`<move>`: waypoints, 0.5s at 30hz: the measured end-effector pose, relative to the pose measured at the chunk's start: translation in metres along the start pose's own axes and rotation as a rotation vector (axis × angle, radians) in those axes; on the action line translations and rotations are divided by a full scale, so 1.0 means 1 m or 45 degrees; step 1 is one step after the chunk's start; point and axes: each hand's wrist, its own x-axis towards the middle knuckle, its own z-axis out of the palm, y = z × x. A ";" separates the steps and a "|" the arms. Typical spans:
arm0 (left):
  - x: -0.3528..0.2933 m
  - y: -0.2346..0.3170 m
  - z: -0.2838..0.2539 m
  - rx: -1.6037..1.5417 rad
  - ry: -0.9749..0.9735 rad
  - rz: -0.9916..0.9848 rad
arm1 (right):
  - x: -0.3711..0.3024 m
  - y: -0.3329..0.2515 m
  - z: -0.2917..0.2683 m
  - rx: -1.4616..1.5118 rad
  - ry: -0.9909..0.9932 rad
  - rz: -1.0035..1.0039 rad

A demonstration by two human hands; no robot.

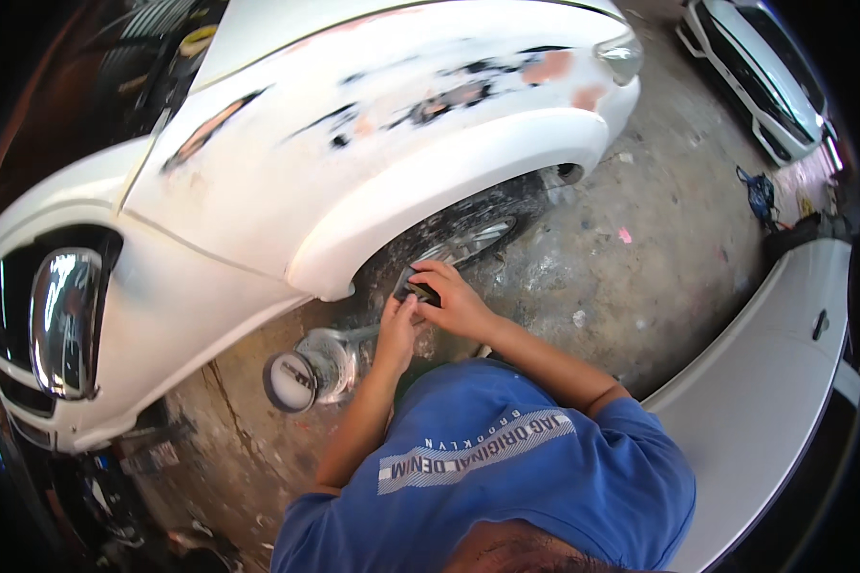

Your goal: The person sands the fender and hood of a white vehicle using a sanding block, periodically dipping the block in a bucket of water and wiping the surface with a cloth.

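Note:
My left hand (400,320) and my right hand (457,301) meet in front of my chest, fingers closed around a small dark block (425,294). A thin grey sheet-like edge shows along its left side; the fingers hide much of it, and I cannot tell its exact kind. Beyond my hands stands a white car (248,210). Its front fender has sanded patches of black, grey and pinkish brown (454,102). The wheel (468,244) sits under the arch just past my fingers.
Left of my left forearm, a round container (279,399) with a whitish inside stands beside a clear plastic-looking vessel (330,358). A grey car panel (750,401) lies close on my right. Another white car (760,76) is at the far right, on the stained concrete floor (631,277).

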 end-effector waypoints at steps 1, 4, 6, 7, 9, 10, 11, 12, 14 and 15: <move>-0.001 0.003 -0.008 -0.171 0.027 0.102 | 0.003 0.000 0.006 0.068 -0.112 -0.043; -0.001 0.004 -0.062 -0.359 0.164 0.160 | 0.002 -0.005 0.027 -0.001 -0.246 -0.087; 0.012 -0.015 -0.134 -0.330 0.254 0.183 | -0.005 0.001 0.035 -0.093 -0.257 -0.010; 0.009 -0.019 -0.174 -0.301 0.375 0.173 | -0.012 0.011 0.042 -0.121 -0.261 0.037; -0.011 -0.021 -0.241 -0.315 0.589 0.133 | -0.036 0.041 0.052 -0.295 -0.313 0.218; -0.022 -0.020 -0.276 -0.324 0.607 0.132 | -0.053 0.060 0.053 -0.388 -0.376 0.303; -0.033 -0.025 -0.317 -0.415 0.705 0.048 | -0.078 0.079 0.051 -0.495 -0.430 0.399; -0.041 -0.033 -0.358 -0.503 0.793 -0.041 | -0.106 0.093 0.048 -0.556 -0.498 0.555; -0.045 -0.062 -0.454 -0.509 0.825 -0.061 | -0.154 0.098 0.040 -0.667 -0.602 0.838; -0.036 -0.068 -0.492 -0.394 0.913 -0.150 | -0.182 0.095 0.036 -0.722 -0.636 0.983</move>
